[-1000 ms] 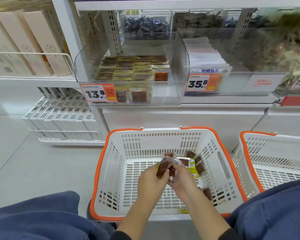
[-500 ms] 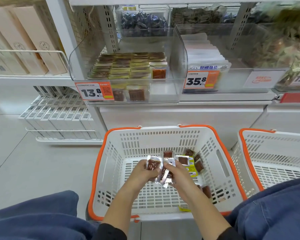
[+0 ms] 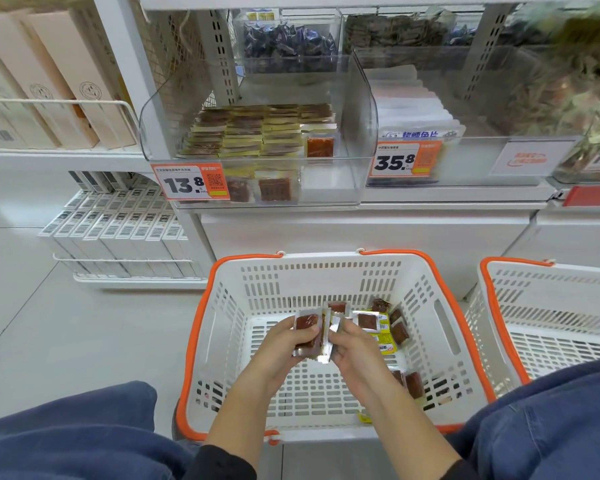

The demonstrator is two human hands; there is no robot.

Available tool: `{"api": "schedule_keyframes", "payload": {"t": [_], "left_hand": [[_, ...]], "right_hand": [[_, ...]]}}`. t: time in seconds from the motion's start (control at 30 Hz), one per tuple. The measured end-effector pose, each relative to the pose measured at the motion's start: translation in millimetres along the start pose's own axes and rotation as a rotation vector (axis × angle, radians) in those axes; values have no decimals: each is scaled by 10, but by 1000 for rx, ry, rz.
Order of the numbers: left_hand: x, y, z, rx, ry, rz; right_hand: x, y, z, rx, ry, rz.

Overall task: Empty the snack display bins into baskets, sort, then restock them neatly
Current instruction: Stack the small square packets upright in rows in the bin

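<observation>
Step in hand, as judged: collating loose snack packets into a squared stack for restocking.

The left hand (image 3: 284, 344) grips a small stack of clear-and-silver foil packets of dark red snack (image 3: 307, 332), fingers curled round its left edge, thumb across the top face. The right hand (image 3: 352, 348) pinches the stack's right edge, where a packet stands on edge between the two hands. Both hands hover above the floor of the white slotted plastic basket with orange rim (image 3: 326, 271).

Remaining loose packets (image 3: 397, 332) lie in the basket's right half, some on yellow-labelled wrappers (image 3: 383, 337); a few more rest near the right front corner. The destination, the clear acrylic display bin (image 3: 361, 133) on the shelf above, already holds neat rows at its left and centre, with bare floor at its right.

Procedure:
- Align all packets face up, window side uppermost, before adding more
- Tap the edges square against the palm; foil is likely slippery, so keep thumb pressure on top
- Keep yellow-labelled packets separate if they are a different variant; this cannot be told here
- Place the stack in the bin's vacant right side, matching the existing rows

A second white basket (image 3: 551, 306) stands just beside, to the right
</observation>
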State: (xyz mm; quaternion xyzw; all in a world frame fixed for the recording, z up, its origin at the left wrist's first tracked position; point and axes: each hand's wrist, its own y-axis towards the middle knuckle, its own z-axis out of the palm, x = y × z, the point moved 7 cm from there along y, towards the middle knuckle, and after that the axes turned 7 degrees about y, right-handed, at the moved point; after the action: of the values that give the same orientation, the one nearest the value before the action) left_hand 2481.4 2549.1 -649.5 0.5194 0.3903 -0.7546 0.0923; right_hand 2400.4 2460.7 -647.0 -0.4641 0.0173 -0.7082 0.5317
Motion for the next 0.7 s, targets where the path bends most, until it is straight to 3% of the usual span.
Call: {"api": "schedule_keyframes", "payload": {"t": [0.3, 0.43, 0.6, 0.7], "left_hand": [[-105, -64, 99, -49, 31, -6], [-365, -158, 186, -166, 40, 8], [-1324, -277, 351, -245, 4, 183], [-2072, -392, 394, -244, 68, 373]], "right_hand": [[34, -55, 43, -97, 19, -18], [129, -153, 285, -72, -98, -79], [914, -307, 863, 33, -298, -330], [1609, -454, 1309, 101, -407, -531]]}}
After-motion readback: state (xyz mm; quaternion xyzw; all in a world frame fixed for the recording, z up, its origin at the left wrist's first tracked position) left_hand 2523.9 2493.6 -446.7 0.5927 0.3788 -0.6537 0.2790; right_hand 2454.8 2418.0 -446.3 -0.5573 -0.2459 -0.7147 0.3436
